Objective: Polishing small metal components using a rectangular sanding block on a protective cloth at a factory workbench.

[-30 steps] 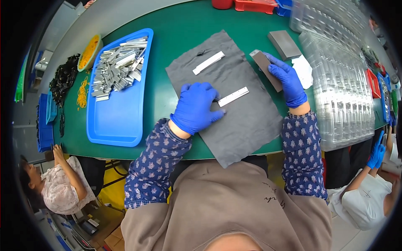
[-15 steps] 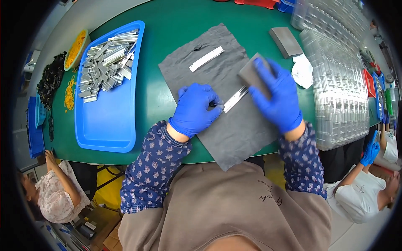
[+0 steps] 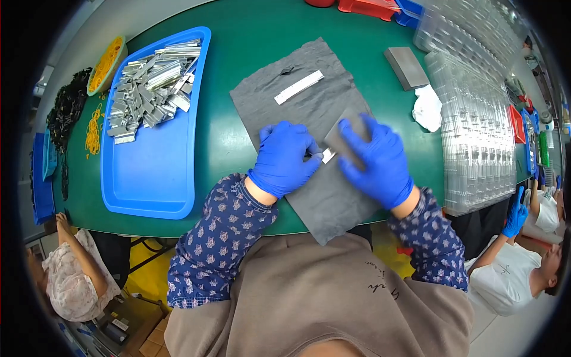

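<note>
My left hand [image 3: 284, 159], in a blue glove, pinches the near end of a small metal strip [image 3: 328, 156] lying on a dark grey cloth [image 3: 333, 208]. In my gloved right hand [image 3: 380, 163] is a grey rectangular block [image 3: 346, 135], like a sanding sponge. It lies over the far part of that strip, leaving only a short bright piece showing. A second metal strip [image 3: 299, 87] rests on the upper part of the cloth. Another grey block [image 3: 407, 68] sits on the table beyond my right hand, with a crumpled white wad [image 3: 427, 108] beside it.
A blue tray [image 3: 148, 184] on the left holds a heap of metal strips. Yellow bands fill a bowl [image 3: 107, 65]; dark stringy material [image 3: 70, 113] lies nearby. Clear plastic trays [image 3: 479, 131] are stacked at right on the green table [image 3: 238, 35]. Other people sit at both sides.
My right hand has drawn the grey block left and nearer, covering more of the strip. My left hand keeps its pinch. The whole view has shifted slightly.
</note>
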The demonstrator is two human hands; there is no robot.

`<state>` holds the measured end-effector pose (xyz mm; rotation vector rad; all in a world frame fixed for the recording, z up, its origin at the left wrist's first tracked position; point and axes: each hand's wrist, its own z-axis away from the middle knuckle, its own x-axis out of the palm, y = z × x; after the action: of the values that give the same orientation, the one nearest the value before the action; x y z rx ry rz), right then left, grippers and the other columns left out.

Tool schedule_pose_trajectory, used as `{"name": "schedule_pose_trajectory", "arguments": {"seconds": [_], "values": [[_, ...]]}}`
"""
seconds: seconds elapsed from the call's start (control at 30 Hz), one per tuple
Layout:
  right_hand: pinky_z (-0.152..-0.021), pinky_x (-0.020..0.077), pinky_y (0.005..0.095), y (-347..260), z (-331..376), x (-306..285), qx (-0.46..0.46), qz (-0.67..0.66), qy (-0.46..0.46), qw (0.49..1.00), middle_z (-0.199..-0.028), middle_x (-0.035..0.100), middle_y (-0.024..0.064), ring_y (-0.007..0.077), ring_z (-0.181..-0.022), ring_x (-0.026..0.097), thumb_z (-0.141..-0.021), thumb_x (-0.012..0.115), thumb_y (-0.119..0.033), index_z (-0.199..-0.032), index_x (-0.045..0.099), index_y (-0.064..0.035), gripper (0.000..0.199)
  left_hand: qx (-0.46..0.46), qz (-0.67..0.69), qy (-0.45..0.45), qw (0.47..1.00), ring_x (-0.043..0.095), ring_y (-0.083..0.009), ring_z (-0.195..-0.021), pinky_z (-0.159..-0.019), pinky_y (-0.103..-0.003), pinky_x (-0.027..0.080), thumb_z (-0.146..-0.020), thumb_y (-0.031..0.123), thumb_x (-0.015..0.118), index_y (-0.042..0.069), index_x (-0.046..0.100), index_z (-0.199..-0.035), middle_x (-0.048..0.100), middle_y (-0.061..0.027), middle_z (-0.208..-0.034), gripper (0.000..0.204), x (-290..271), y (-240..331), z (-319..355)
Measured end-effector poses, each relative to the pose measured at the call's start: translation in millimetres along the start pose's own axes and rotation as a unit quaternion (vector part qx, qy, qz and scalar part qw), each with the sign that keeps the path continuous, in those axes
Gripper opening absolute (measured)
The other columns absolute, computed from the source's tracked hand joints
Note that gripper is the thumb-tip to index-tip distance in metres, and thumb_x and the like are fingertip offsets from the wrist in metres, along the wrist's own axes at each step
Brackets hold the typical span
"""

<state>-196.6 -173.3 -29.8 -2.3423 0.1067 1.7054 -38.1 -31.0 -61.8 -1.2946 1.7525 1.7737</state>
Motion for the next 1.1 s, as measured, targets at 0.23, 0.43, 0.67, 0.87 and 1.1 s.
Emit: {"name": "schedule_pose_trajectory", "arguments": {"seconds": [0.23, 0.43, 0.67, 0.87, 1.1], "values": [[-0.085, 0.0455, 0.0455, -12.3, 4.8, 8.0, 0.032, 0.015, 0.015, 0.999, -0.124, 0.051, 0.0274, 0.04, -0.099, 0.055, -0.077, 0.068, -0.027, -0.136, 0.05, -0.0144, 0.063, 0.024, -0.004, 0.021, 0.999, 0.054, -0.0228, -0.084, -0.083, -0.039, 0.032, -0.073, 0.025, 0.07, 0.014, 0.063, -0.07, 0.058, -0.0008, -0.074, 0.013, 2.7, -1.7, -0.2], [-0.088, 0.0456, 0.045, 23.8, -5.3, 10.3, 0.098, 0.012, 0.032, 0.995, -0.124, 0.052, 0.0268, 0.0398, -0.098, 0.056, -0.077, 0.069, -0.027, -0.134, 0.054, -0.0148, 0.06, 0.001, 0.003, 0.013, 1.0, 0.054, -0.0237, -0.086, -0.085, -0.044, 0.033, -0.072, 0.026, 0.068, 0.016, 0.062, -0.066, 0.058, -0.0006, -0.077, 0.013, 3.6, -1.4, 0.7], [-0.086, 0.0459, 0.044, 4.9, 7.3, 3.0, 0.037, 0.011, 0.027, 0.999, -0.125, 0.052, 0.0274, 0.0391, -0.097, 0.056, -0.077, 0.069, -0.026, -0.135, 0.052, -0.013, 0.061, 0.001, 0.014, 0.006, 1.0, 0.054, -0.0239, -0.086, -0.083, -0.043, 0.032, -0.072, 0.026, 0.068, 0.016, 0.061, -0.066, 0.059, -0.0011, -0.078, 0.014, 1.8, 1.2, -0.9], [-0.084, 0.0462, 0.0445, -0.4, 7.4, 9.9, 0.075, 0.031, 0.035, 0.996, -0.123, 0.052, 0.0282, 0.0394, -0.097, 0.056, -0.078, 0.068, -0.028, -0.134, 0.051, -0.0098, 0.061, -0.003, 0.006, 0.003, 1.0, 0.054, -0.024, -0.086, -0.084, -0.043, 0.032, -0.071, 0.027, 0.069, 0.015, 0.062, -0.067, 0.059, -0.0013, -0.077, 0.014, 2.8, -3.6, -1.5], [-0.092, 0.0456, 0.0419, 37.3, -1.2, 12.5, 0.104, 0.019, 0.028, 0.994, -0.119, 0.055, 0.0255, 0.0396, -0.107, 0.056, -0.079, 0.069, -0.026, -0.132, 0.054, -0.0107, 0.058, -0.001, 0.003, -0.011, 1.0, 0.054, -0.0242, -0.086, -0.083, -0.043, 0.032, -0.073, 0.028, 0.069, 0.015, 0.063, -0.069, 0.059, -0.0011, -0.077, 0.015, -0.2, -2.5, 0.2]]}}
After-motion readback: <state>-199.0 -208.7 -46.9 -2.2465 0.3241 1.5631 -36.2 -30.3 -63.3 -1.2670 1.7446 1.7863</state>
